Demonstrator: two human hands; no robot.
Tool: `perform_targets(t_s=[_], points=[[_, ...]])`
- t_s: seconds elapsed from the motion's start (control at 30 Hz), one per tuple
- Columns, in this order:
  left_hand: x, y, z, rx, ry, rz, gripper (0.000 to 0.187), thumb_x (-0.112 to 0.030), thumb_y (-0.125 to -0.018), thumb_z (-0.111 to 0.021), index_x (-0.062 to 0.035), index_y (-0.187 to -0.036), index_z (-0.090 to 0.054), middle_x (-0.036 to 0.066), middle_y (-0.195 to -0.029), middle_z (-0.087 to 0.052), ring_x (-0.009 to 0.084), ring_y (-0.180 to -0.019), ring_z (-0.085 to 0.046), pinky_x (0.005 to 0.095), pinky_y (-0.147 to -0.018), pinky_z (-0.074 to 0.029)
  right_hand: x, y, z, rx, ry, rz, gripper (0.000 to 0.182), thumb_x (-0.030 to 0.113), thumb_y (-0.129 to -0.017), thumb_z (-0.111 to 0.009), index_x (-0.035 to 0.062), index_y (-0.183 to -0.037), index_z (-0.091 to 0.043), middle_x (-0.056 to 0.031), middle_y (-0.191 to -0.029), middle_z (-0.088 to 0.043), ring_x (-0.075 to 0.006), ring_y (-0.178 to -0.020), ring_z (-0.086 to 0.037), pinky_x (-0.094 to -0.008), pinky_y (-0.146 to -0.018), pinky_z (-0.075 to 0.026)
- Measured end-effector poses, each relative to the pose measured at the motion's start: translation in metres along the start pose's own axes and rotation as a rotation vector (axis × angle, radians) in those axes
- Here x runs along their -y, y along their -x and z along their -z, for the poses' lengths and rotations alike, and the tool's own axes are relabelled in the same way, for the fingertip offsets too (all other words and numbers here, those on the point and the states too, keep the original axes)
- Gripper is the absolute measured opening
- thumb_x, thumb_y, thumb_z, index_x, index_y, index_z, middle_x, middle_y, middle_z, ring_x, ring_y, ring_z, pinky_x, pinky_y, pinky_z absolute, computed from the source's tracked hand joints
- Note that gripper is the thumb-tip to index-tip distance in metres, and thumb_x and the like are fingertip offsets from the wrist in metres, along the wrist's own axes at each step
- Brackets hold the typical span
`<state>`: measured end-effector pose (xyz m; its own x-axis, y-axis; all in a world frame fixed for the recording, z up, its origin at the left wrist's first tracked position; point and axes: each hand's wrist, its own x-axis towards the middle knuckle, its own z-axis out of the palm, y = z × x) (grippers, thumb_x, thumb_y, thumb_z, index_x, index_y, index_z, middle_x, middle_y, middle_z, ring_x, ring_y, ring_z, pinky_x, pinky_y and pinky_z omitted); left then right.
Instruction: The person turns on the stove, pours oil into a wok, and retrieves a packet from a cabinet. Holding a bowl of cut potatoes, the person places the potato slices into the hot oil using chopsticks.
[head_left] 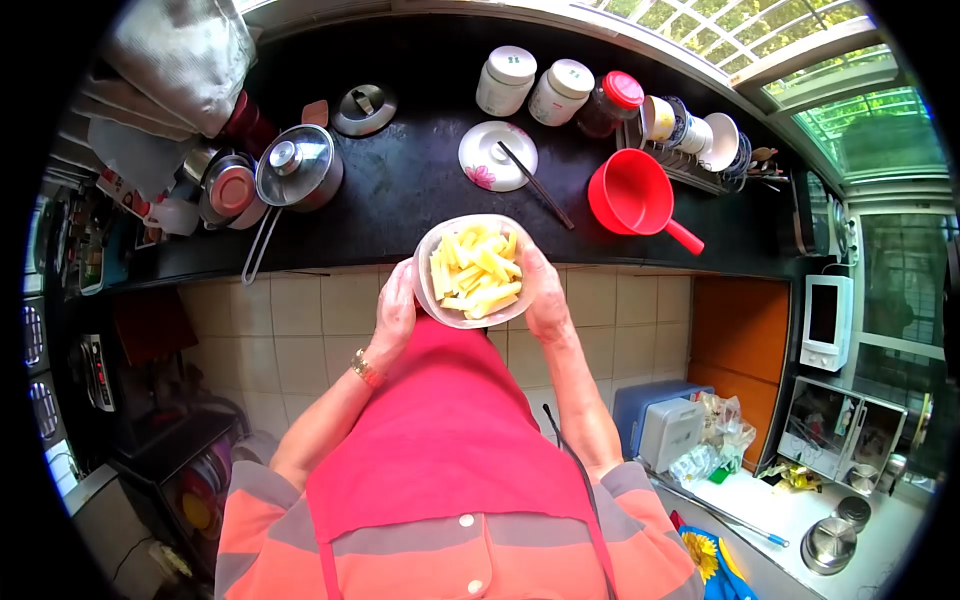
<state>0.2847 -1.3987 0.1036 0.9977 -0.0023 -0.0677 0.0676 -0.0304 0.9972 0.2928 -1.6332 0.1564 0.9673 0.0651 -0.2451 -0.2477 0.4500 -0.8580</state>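
Observation:
Both my hands hold up a clear plastic bowl (427, 299) in front of the counter's edge. Inside lie pale yellow sticks that look like cut potato (477, 268). My left hand (396, 305) is closed on the bowl's left side, and a gold watch sits on that wrist. Round the right side is my right hand (545, 296), its fingers partly hidden behind the bowl. Just beyond the bowl, a white plate with a pink flower (490, 172) lies on the dark counter, with dark chopsticks (535, 185) resting across its edge. To its right stands a red saucepan (630, 195).
At the counter's left is a lidded steel saucepan (300, 165), its handle sticking out past the front edge; a loose lid (364, 108) lies behind it. White jars (506, 80) and a red-lidded jar (610, 103) line the back. A dish rack (690, 165) holds bowls at right.

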Motion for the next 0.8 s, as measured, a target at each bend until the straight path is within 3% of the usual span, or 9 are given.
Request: perform_targets(t_s=[0.03, 0.07, 0.17, 0.23, 0.43, 0.53, 0.6, 0.63, 0.8], points=[[-0.006, 0.000, 0.000, -0.004, -0.054, -0.066, 0.041, -0.031, -0.114, -0.038, -0.0013, -0.131, -0.061, 0.004, -0.095, -0.064, 0.0107, -0.079, -0.063, 0.0257, -0.075, -0.054, 0.008, 0.002, -0.003, 0.067, -0.112, -0.011, 0.056, 0.038, -0.112, -0.042, -0.0044, -0.147, -0.049, -0.0132, -0.140, -0.061, -0.0204, -0.127, -0.059, -0.0339, -0.110, -0.045], [-0.014, 0.006, 0.004, 0.055, 0.062, 0.129, 0.042, -0.032, -0.114, -0.037, -0.0010, -0.132, -0.060, 0.003, -0.094, -0.062, 0.0106, -0.080, -0.063, 0.0248, -0.076, -0.054, 0.009, 0.003, 0.000, 0.138, -0.289, -0.037, 0.057, 0.038, -0.113, -0.040, -0.0036, -0.150, -0.046, -0.0132, -0.145, -0.056, -0.0212, -0.133, -0.054, -0.0353, -0.114, -0.041], [-0.010, 0.007, 0.007, 0.059, 0.144, 0.254, 0.043, -0.033, -0.114, -0.038, -0.0013, -0.132, -0.059, 0.002, -0.092, -0.061, 0.0107, -0.080, -0.062, 0.0252, -0.076, -0.054, -0.013, 0.000, 0.018, 0.067, -0.010, 0.022, 0.057, 0.038, -0.113, -0.040, -0.0034, -0.151, -0.045, -0.0128, -0.148, -0.054, -0.0207, -0.136, -0.051, -0.0359, -0.117, -0.038], [-0.009, 0.009, 0.007, 0.052, 0.135, 0.267, 0.043, -0.033, -0.114, -0.037, -0.0011, -0.132, -0.059, 0.003, -0.095, -0.063, 0.0107, -0.080, -0.062, 0.0258, -0.076, -0.055, -0.018, 0.000, 0.012, 0.049, -0.059, 0.034, 0.057, 0.038, -0.113, -0.041, -0.0039, -0.150, -0.046, -0.0124, -0.145, -0.056, -0.0196, -0.133, -0.053, -0.0345, -0.115, -0.040], [0.007, 0.006, 0.008, 0.024, 0.011, 0.021, 0.042, -0.033, -0.114, -0.037, -0.0018, -0.132, -0.060, 0.006, -0.102, -0.067, 0.0106, -0.081, -0.063, 0.0267, -0.076, -0.054, -0.009, -0.003, -0.004, 0.010, 0.058, 0.021, 0.056, 0.038, -0.112, -0.043, -0.0051, -0.148, -0.049, -0.0126, -0.141, -0.060, -0.0185, -0.128, -0.056, -0.0326, -0.112, -0.042], [0.010, 0.010, 0.009, 0.004, -0.102, -0.140, 0.041, -0.032, -0.114, -0.038, -0.0019, -0.131, -0.061, 0.005, -0.099, -0.066, 0.0104, -0.079, -0.063, 0.0264, -0.075, -0.054, 0.005, 0.004, -0.007, 0.117, -0.378, -0.070, 0.056, 0.039, -0.112, -0.041, -0.0035, -0.148, -0.048, -0.0137, -0.143, -0.058, -0.0231, -0.131, -0.056, -0.0387, -0.115, -0.042], [0.005, 0.012, 0.010, 0.030, 0.131, 0.240, 0.041, -0.032, -0.114, -0.039, -0.0017, -0.131, -0.061, 0.004, -0.095, -0.064, 0.0102, -0.078, -0.062, 0.0257, -0.074, -0.053, -0.005, 0.002, 0.004, 0.062, -0.172, -0.021, 0.056, 0.039, -0.112, -0.041, -0.0036, -0.148, -0.048, -0.0136, -0.143, -0.059, -0.0228, -0.131, -0.057, -0.0384, -0.114, -0.042], [0.003, 0.010, 0.010, 0.028, 0.132, 0.231, 0.041, -0.032, -0.114, -0.039, -0.0017, -0.131, -0.061, 0.004, -0.095, -0.064, 0.0102, -0.078, -0.062, 0.0257, -0.074, -0.053, -0.009, -0.001, 0.007, 0.006, 0.029, 0.026, 0.056, 0.039, -0.112, -0.040, -0.0036, -0.147, -0.049, -0.0135, -0.142, -0.059, -0.0226, -0.131, -0.057, -0.0381, -0.114, -0.042], [0.004, 0.013, 0.009, 0.017, 0.150, 0.217, 0.040, -0.031, -0.113, -0.040, -0.0015, -0.131, -0.061, 0.003, -0.091, -0.064, 0.0096, -0.077, -0.062, 0.0247, -0.072, -0.053, -0.020, 0.001, 0.009, -0.049, 0.094, 0.060, 0.055, 0.038, -0.113, -0.039, -0.0050, -0.145, -0.051, -0.0130, -0.139, -0.060, -0.0194, -0.128, -0.057, -0.0349, -0.112, -0.042]])
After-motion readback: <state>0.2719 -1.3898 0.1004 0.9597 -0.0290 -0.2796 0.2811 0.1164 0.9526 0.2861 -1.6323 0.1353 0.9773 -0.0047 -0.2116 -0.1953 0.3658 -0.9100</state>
